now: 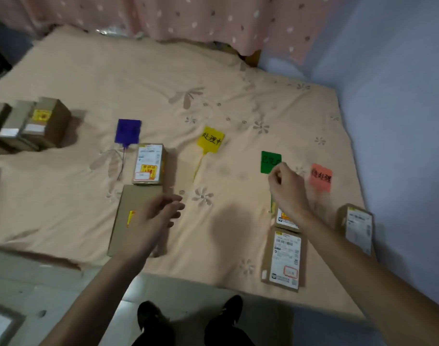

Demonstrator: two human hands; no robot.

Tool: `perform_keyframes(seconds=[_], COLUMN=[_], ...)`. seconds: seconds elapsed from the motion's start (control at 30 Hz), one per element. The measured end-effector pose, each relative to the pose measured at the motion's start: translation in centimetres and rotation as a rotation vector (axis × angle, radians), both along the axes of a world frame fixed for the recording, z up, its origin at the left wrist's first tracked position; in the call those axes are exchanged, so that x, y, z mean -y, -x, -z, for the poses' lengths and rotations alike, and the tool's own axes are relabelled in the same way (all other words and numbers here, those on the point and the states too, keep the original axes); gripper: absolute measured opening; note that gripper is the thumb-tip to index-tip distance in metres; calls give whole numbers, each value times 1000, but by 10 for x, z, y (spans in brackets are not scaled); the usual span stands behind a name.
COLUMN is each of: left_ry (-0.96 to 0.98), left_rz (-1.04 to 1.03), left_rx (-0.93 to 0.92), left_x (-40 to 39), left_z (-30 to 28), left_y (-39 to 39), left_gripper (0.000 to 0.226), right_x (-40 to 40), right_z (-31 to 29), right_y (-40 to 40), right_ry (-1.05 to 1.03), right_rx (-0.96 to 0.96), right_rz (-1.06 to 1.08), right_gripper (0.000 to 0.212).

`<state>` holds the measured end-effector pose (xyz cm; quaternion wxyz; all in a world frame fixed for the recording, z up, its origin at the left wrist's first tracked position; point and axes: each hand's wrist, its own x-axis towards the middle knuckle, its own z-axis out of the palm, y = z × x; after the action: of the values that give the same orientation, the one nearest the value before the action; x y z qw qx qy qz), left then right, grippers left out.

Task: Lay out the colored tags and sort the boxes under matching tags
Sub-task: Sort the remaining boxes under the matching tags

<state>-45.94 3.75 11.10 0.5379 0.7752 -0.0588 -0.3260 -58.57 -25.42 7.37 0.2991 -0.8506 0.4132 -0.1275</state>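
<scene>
Tags are laid in a row across a peach bedsheet (163, 78): a blue tag (127, 132) at the left, then a yellow tag (210, 140), a green tag (269, 161) and a pink tag (321, 177) at the right. Handwritten characters are seen on the yellow, green and pink ones. Below the blue tag, a labelled box (149, 164) is set, with a larger flat box (131, 218) touching its near edge. Below the green tag lie two more boxes, a small one (285, 221) partly hidden by the right forearm and a long one (284, 260) nearer the bed's edge. One box (357, 228) is placed below the pink tag. A stack of boxes (28, 124) is kept apart at the far left. The left hand (156, 216) is held above the flat box, fingers loosely apart, nothing gripped. The right hand (287, 188) is curled closed just beside the green tag's lower corner; whether anything is pinched cannot be told.
</scene>
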Motion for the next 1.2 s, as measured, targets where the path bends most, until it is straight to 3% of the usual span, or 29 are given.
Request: perform_keyframes(seconds=[0.13, 0.3, 0.47, 0.63, 0.93, 1.2], left_ry=[-1, -19, -18, -63, -87, -127], left_rz=[-63, -296, -490, -618, -634, -592], left_rx=[93, 149, 129, 126, -46, -148], left_x=[-95, -222, -322, -377, -384, -410], left_z=[-20, -33, -31, -22, 16, 71], left_y=[-54, -111, -148, -190, -304, -394], left_gripper=[10, 15, 16, 15, 13, 11], right_x=[-132, -286, -379, -421, -450, -494], right_z=[-12, -24, -35, -32, 6, 34], right_y=[-95, -192, -257, -312, -410, -477], right_ry=[-185, -188, -250, -297, -449, -559], right_rx=[13, 84, 70, 26, -33, -219], right_rz=[-221, -489, -675, -758, -697, -650], right_gripper=[9, 4, 9, 9, 16, 18])
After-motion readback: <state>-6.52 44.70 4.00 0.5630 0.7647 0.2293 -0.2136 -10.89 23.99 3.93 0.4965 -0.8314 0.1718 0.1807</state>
